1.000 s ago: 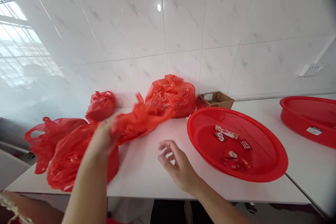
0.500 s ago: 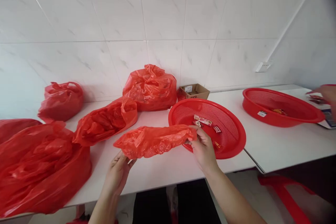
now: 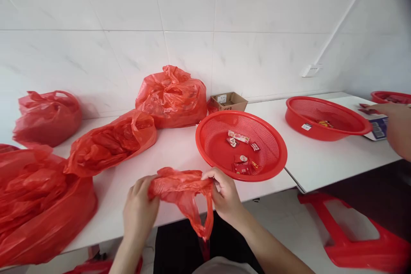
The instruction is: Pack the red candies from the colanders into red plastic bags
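My left hand (image 3: 140, 212) and my right hand (image 3: 224, 192) both grip a thin red plastic bag (image 3: 180, 190) at the table's front edge, and its loose end hangs down between them. Just beyond my right hand is a round red mesh basket (image 3: 212, 137), apart from it, holding several wrapped sweets (image 3: 239, 154). To the left lie stuffed red plastic bags, the nearest (image 3: 111, 143) close to my left hand, another (image 3: 171, 98) against the wall, one more (image 3: 47, 119) further left, and a large one (image 3: 38, 205) at the left edge.
A small cardboard box (image 3: 228, 101) stands by the wall. On the right, a second red basket (image 3: 327, 115) holds some sweets, and a third (image 3: 390, 96) sits beyond it. A co-worker's hand (image 3: 398, 126) reaches in at the right edge. A red plastic stool (image 3: 349, 235) stands on the floor.
The bag, stretched flat between my hands before, is now bunched with its end hanging down. My hands have drawn nearer the table's front edge. The co-worker's hand stays at the right edge.
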`<state>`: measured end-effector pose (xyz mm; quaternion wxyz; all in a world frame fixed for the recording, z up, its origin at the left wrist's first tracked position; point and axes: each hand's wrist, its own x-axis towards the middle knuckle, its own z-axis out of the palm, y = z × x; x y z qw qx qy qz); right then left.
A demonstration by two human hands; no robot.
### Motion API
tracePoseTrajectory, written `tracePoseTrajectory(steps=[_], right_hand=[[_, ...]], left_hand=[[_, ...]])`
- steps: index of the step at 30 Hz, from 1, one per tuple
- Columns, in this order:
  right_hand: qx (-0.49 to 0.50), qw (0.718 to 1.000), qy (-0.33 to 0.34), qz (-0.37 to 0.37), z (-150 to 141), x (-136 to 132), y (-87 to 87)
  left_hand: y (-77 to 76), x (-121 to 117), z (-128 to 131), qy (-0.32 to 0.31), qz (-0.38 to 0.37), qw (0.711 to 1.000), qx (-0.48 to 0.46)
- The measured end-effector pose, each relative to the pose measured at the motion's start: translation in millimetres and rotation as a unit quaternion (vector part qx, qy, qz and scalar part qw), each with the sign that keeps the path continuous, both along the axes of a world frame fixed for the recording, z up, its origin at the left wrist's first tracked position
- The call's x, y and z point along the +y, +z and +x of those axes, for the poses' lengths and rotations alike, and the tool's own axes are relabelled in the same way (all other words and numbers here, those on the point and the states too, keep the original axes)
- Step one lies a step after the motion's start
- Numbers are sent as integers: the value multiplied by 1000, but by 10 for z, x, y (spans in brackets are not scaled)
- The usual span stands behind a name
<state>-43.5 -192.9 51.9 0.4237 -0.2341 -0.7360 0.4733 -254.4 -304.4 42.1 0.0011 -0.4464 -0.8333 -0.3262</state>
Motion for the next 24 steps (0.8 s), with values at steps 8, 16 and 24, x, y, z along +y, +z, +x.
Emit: tracePoseTrajectory(steps=[8,16,24], right_hand=[[-17,994,-8,111,356,-243,601],[-289,881,243,284,-105,-404,450],[-368,882,272,110,619,126,399]], left_hand=[[30,-288,-336,-65,-23,967,-245],[404,-447,88,-119,12,810,-574],[89,-518,-357,134,181,643,-732]])
